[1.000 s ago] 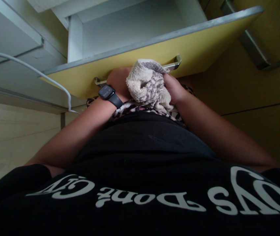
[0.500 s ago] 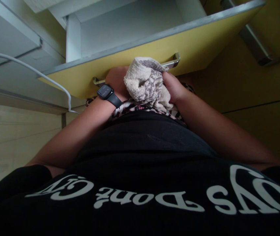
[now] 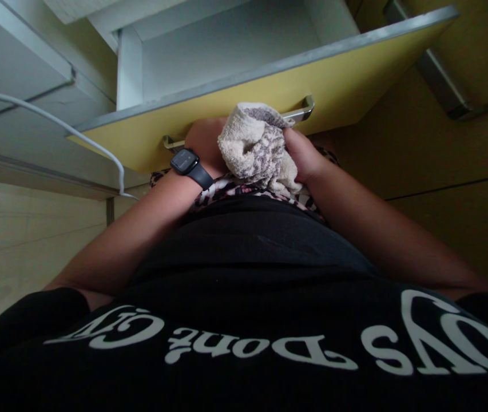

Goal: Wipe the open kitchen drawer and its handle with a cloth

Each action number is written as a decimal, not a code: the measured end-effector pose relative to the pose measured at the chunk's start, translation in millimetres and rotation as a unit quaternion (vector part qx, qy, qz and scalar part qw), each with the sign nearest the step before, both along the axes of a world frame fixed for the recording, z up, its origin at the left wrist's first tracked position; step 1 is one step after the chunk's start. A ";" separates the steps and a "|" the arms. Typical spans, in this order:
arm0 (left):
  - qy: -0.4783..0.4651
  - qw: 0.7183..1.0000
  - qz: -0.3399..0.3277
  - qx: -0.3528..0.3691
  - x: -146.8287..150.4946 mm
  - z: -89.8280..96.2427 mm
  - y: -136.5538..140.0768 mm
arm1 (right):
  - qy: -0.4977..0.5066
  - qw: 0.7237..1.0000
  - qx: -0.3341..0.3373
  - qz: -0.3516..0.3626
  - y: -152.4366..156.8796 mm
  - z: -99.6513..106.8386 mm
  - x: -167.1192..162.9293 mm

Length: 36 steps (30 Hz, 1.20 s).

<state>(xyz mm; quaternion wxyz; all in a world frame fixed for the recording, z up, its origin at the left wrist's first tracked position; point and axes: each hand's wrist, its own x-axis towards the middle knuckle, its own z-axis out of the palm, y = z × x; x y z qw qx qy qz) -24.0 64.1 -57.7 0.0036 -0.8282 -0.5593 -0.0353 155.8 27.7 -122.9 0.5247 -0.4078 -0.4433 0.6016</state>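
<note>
A bunched cream towel [image 3: 256, 150] with a dark mottled pattern is held between my two hands, close in front of my waist. My left hand [image 3: 206, 143], below a black watch [image 3: 186, 163], is closed against the towel's left side, its fingertips hidden. On the right side, my right hand [image 3: 302, 152] grips the cloth, with most of its fingers behind it. Right behind the towel is the yellow front of a pulled-out drawer [image 3: 346, 86]. Its metal handle [image 3: 304, 110] is partly covered by the towel and my left hand.
A white cable [image 3: 76, 131] runs along the left past the drawer's corner. Pale cabinet panels [image 3: 24, 114] stand left, above a tiled floor [image 3: 24, 234]. At the right is a yellow cabinet front [image 3: 453, 166] with a large metal handle [image 3: 445, 86].
Almost nothing differs. The whole view has shifted very slightly, while both hands keep the same hold on the towel and the drawer stays pulled out.
</note>
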 end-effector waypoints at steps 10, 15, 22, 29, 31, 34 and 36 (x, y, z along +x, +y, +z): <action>-0.003 1.000 0.000 -0.001 -1.4 -2.7 3.6 | 0.024 1.000 -0.010 -0.003 -1.6 2.2 -0.2; -0.006 1.000 0.002 -0.006 -2.4 -7.0 6.8 | 0.016 1.000 -0.003 -0.009 -0.2 1.7 0.6; -0.011 1.000 -0.008 -0.005 -1.5 -6.6 4.9 | -0.025 1.000 -0.007 0.001 -4.1 6.6 1.7; -0.006 1.000 -0.026 -0.009 0.1 0.5 0.5 | -0.036 0.999 -0.008 -0.001 -2.2 3.1 0.5; -0.004 1.000 -0.021 -0.013 -0.2 0.9 0.7 | -0.036 0.999 -0.008 0.001 -1.6 2.7 0.6; -0.002 1.000 -0.016 -0.018 -0.6 0.9 0.8 | -0.034 0.999 -0.008 0.003 -1.8 4.5 1.5; -0.002 1.000 -0.014 -0.019 -0.7 1.1 0.5 | -0.034 0.999 -0.009 0.003 -2.5 6.5 1.9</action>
